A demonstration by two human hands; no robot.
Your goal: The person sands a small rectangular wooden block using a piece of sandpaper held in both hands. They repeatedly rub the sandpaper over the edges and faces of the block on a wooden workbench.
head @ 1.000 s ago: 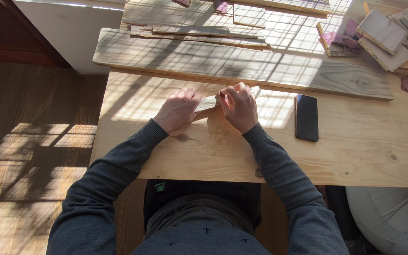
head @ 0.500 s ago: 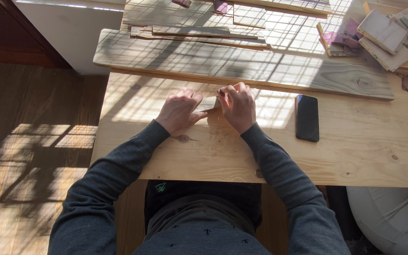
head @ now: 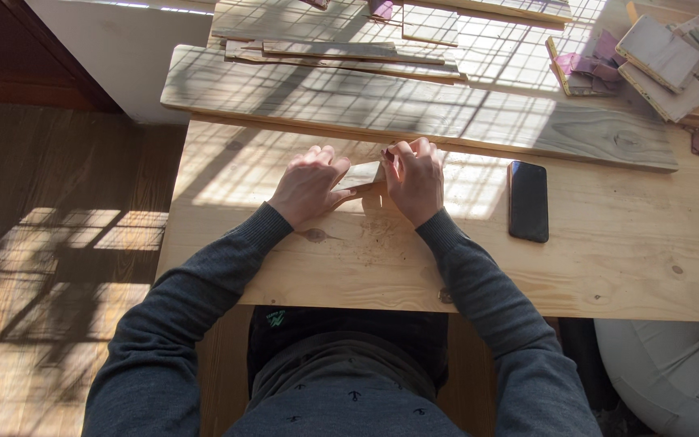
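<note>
Two hands | left hand point(head: 307, 184), right hand point(head: 414, 180) clasp wood piece point(head: 361, 176) between grips

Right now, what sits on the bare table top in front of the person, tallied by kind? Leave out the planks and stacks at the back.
Hands: 2, left hand and right hand, both on the wood piece
Small wood piece: 1, between the hands
Black phone: 1, lying flat, apart from the right hand
Total: 4, on the wooden table
</note>
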